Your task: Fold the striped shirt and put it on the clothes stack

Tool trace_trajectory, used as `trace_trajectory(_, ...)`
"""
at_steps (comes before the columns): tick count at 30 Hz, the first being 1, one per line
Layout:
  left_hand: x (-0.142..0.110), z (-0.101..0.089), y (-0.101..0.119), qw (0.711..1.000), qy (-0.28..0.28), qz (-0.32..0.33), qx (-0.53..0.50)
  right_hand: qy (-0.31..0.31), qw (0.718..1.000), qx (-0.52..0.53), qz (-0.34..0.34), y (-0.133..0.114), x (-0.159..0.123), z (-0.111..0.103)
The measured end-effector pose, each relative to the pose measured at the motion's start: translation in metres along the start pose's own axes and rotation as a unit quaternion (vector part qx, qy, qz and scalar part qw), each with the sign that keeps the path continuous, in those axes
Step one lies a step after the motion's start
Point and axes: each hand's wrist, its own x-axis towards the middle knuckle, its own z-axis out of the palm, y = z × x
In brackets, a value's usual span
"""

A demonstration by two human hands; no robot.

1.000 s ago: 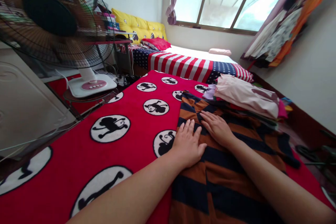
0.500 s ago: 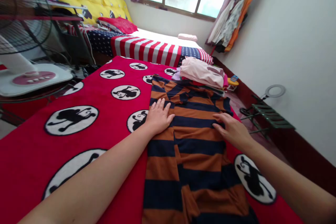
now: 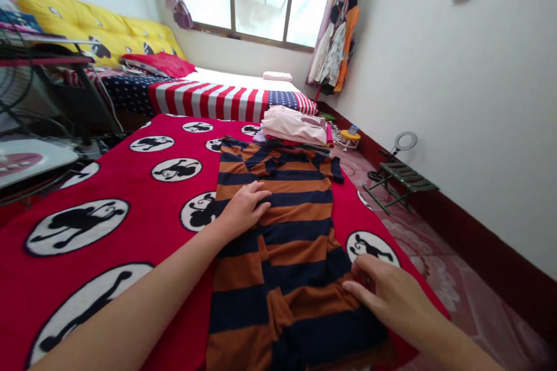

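A long garment with orange-brown and navy stripes point(image 3: 296, 208) lies flat and lengthwise on a red blanket with black-and-white monkey circles point(image 3: 108, 185). My left hand point(image 3: 241, 207) rests palm down on the garment's left side, fingers spread, holding nothing. Lower down, my right hand point(image 3: 383, 290) sits at the garment's right edge, its fingertips touching the cloth without gripping it. Beyond the garment's far end lies a stack of folded clothes point(image 3: 293, 126), topped by a pale pink piece.
Past the blanket stands a bed with a stars-and-stripes cover point(image 3: 209, 100) and a yellow headboard point(image 3: 87, 26). A fan base point(image 3: 28, 161) sits at the left edge. On the patterned floor at right are a green folding stool point(image 3: 400, 181) and a ring light point(image 3: 406, 141).
My right hand has moved down along the garment toward me, and my left hand sits lower on it. The view has swung right, and the garment lies straighter and flatter.
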Motion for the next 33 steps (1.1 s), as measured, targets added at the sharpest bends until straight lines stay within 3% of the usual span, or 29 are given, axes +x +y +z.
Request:
trace_trajectory(4, -0.005, 0.001, 0.017, 0.992, -0.079, 0.088, -0.046, 0.035, 0.998, 0.046, -0.003, 0.004, -0.004, 0.000)
trace_trajectory(7, -0.008, 0.001, 0.018, 0.987, -0.122, 0.101, -0.041, 0.089, 0.989, 0.117, 0.029, 0.016, -0.012, -0.006)
trace_trajectory(9, -0.008, 0.000, 0.016, 0.986, -0.130, 0.098, -0.041, 0.131, 0.966, 0.212, 0.061, 0.023, -0.021, -0.004)
trace_trajectory(11, -0.007, 0.000, 0.015, 0.986, -0.133, 0.093, -0.038, 0.145, 0.918, 0.348, 0.121, 0.027, -0.029, 0.003)
trace_trajectory(15, -0.006, 0.000, 0.017, 0.988, -0.124, 0.085, -0.035, 0.116, 0.744, 0.604, 0.263, 0.019, -0.039, 0.016)
trace_trajectory(17, -0.006, -0.001, 0.023, 0.988, -0.111, 0.087, -0.058, 0.108, 0.696, 0.653, 0.277, 0.011, -0.040, 0.013)
trace_trajectory(19, -0.007, -0.004, 0.035, 0.984, -0.099, 0.097, -0.110, 0.096, 0.712, 0.646, 0.257, 0.001, -0.038, 0.004)
trace_trajectory(23, -0.010, -0.011, 0.069, 0.970, -0.087, 0.111, -0.198, 0.050, 0.835, 0.538, 0.101, -0.028, -0.028, -0.020)
trace_trajectory(25, -0.012, -0.012, 0.082, 0.967, -0.091, 0.123, -0.204, -0.037, 0.878, 0.477, 0.003, -0.047, -0.017, -0.027)
trace_trajectory(27, -0.015, -0.010, 0.089, 0.964, -0.104, 0.148, -0.195, -0.133, 0.891, 0.429, -0.063, -0.060, 0.004, -0.030)
trace_trajectory(29, -0.017, -0.006, 0.089, 0.961, -0.118, 0.175, -0.180, -0.172, 0.890, 0.415, -0.081, -0.061, 0.037, -0.029)
trace_trajectory(31, -0.018, -0.003, 0.086, 0.960, -0.126, 0.191, -0.161, -0.125, 0.901, 0.411, -0.059, -0.044, 0.083, -0.029)
trace_trajectory(33, -0.019, -0.001, 0.083, 0.962, -0.123, 0.198, -0.141, 0.009, 0.947, 0.321, -0.020, -0.015, 0.138, -0.029)
